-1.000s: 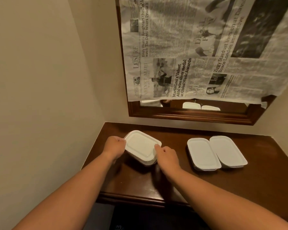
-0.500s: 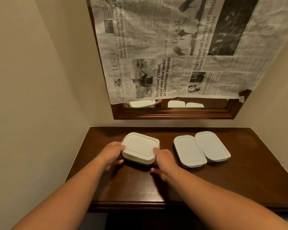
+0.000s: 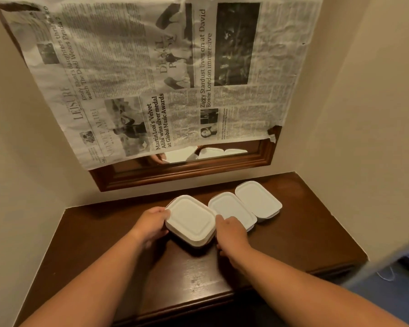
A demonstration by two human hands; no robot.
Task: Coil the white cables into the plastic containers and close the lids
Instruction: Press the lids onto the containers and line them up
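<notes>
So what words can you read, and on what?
All on the newspaper:
"LEISURE"
"Emily Blunt's daughters thrilled to watch The Devil Wears Prada 2"
"Martin Looi's 'Velvet Alibi' wins silver medal at Global Music Awards"
"Ziggy Stardust lives on at David Bowie London immersive"
Small print: blurred.
Containers: none.

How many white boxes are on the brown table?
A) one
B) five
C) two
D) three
D: three boxes with lids on sit on the table: the left box, held between the left hand and the right hand, the middle box and the right box.
</notes>
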